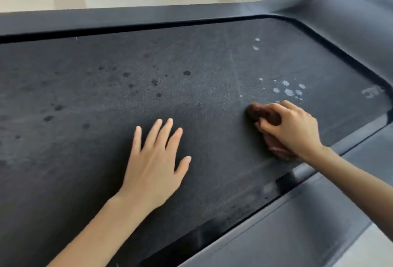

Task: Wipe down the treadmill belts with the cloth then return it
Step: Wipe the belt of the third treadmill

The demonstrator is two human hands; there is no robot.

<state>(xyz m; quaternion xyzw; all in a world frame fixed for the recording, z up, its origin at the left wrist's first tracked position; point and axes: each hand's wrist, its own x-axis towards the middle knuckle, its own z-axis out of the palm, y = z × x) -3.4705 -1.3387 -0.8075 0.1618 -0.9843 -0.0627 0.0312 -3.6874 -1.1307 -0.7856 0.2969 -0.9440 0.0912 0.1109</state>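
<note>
Brown cloth [263, 115], bunched, lies on the dark grey textured treadmill belt [191, 100] at the right, pressed under the right hand [291, 128], whose curled fingers grip it; folds show past the fingertips on the left and beneath the wrist on the near side. White flecks [287, 89] sit just beyond it. The left hand [157, 160] rests flat on the belt, fingers spread, near the middle.

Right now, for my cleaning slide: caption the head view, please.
The right hand holds a brown cloth on the spotted treadmill belt; the left hand rests flat.
</note>
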